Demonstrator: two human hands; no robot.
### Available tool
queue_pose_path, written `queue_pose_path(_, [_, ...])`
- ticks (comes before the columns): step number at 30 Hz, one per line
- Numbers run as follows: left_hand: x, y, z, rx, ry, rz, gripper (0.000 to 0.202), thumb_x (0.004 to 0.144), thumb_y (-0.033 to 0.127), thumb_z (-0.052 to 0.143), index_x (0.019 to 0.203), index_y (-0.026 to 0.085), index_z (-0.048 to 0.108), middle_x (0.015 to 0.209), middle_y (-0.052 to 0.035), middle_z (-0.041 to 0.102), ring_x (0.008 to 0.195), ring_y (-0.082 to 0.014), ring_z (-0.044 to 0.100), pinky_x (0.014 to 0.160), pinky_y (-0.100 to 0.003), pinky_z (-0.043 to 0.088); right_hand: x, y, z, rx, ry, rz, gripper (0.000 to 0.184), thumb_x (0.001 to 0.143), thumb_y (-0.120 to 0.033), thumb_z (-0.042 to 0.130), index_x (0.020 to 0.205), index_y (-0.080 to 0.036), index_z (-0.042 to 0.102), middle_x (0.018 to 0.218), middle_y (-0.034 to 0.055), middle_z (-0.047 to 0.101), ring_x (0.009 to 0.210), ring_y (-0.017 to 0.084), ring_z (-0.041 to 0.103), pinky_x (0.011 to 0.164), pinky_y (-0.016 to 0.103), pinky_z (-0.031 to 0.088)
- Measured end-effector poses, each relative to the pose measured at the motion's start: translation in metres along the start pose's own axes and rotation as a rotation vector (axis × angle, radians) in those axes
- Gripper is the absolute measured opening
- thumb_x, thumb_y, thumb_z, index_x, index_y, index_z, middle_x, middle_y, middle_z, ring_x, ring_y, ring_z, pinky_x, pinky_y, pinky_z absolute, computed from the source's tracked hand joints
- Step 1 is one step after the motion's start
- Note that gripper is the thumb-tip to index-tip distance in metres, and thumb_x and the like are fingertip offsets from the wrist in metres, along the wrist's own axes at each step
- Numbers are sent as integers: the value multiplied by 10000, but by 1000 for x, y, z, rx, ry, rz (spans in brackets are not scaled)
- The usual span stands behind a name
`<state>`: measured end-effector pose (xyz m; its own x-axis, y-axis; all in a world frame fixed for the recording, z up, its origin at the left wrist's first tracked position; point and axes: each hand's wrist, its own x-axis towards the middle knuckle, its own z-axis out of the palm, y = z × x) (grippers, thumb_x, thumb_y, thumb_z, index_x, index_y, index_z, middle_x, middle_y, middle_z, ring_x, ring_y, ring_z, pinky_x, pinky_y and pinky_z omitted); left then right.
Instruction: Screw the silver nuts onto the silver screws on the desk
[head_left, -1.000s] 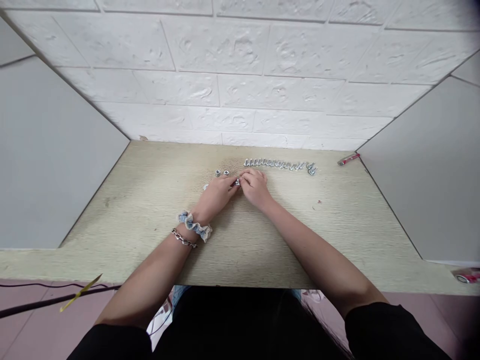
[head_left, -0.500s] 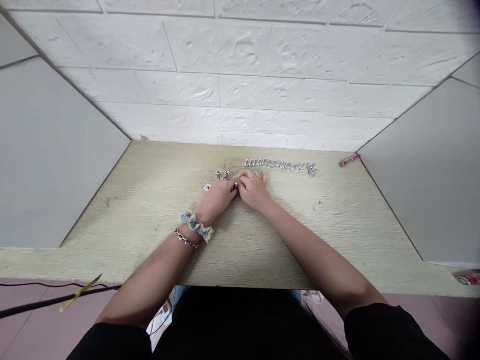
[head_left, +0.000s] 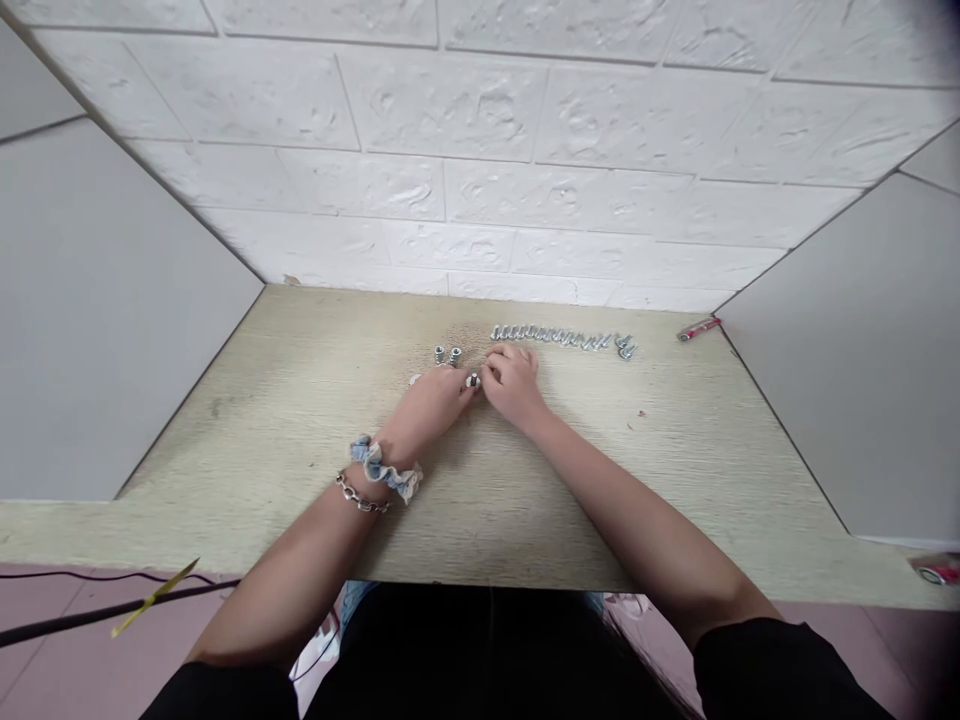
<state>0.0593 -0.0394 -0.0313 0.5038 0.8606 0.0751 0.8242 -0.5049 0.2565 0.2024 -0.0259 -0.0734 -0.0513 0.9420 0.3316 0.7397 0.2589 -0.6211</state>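
Observation:
My left hand (head_left: 430, 403) and my right hand (head_left: 513, 383) meet at the middle of the wooden table (head_left: 262, 420). Their fingertips are pinched together on a small metal nut and bolt (head_left: 472, 381) held between them. Two loose silver nuts (head_left: 447, 355) stand just beyond my left fingers. A flat washer (head_left: 415, 380) lies to the left of my left hand, partly hidden by it. A row of several assembled silver bolts (head_left: 559, 338) lies along the back of the table, to the right of my right hand.
A red pen-like object (head_left: 697, 328) lies at the back right corner by the grey side panel (head_left: 840, 330). A white brick wall (head_left: 480, 180) closes the back. A black cable (head_left: 90, 615) with a yellow tag runs below the front edge at left.
The view has tilted slightly, so everything sits lower. Both hands stay together on the small part; the left hand has pulled a little nearer and now partly covers the washer.

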Motion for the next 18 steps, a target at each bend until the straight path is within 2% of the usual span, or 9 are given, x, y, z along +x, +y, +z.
queue_pose_path(3, [-8, -3, -18, 29, 13, -39, 277, 902, 290, 387, 830, 160, 621, 790, -67, 632, 744, -190, 573, 685, -307, 431, 2, -2, -6, 144, 121, 23, 219, 799, -217, 439, 590, -192, 498, 864, 35, 590, 887, 191, 504, 906, 408, 309])
queue_pose_path(7, [-16, -22, -34, 61, 19, -116, 243, 853, 301, 486, 1014, 170, 612, 943, -71, 630, 890, -210, 580, 786, -318, 436, 3, -4, -11, 229, 188, 30, 212, 788, -205, 430, 579, -197, 459, 759, 15, 567, 811, 173, 503, 834, 358, 342])
queue_pose_path(10, [-17, -35, -34, 116, -54, -190, 277, 801, 310, 556, 1012, 141, 620, 977, -94, 614, 929, -236, 578, 811, -332, 437, 3, -4, -12, 242, 182, 26, 209, 779, -202, 439, 570, -197, 447, 742, 8, 558, 799, 169, 500, 824, 347, 343])
queue_pose_path(12, [-17, -36, -32, 143, -68, -202, 279, 803, 310, 552, 1014, 141, 619, 986, -96, 604, 931, -236, 578, 808, -329, 439, 3, -4, -11, 248, 172, 24, 214, 780, -211, 444, 566, -197, 445, 742, 8, 556, 805, 170, 503, 826, 346, 342])
queue_pose_path(18, [-12, -17, -25, 229, 7, -156, 241, 869, 317, 465, 964, 155, 616, 940, -89, 590, 902, -223, 567, 759, -314, 445, 4, -2, -10, 260, 152, 24, 217, 792, -235, 446, 579, -200, 465, 753, 11, 566, 811, 172, 510, 828, 345, 344])
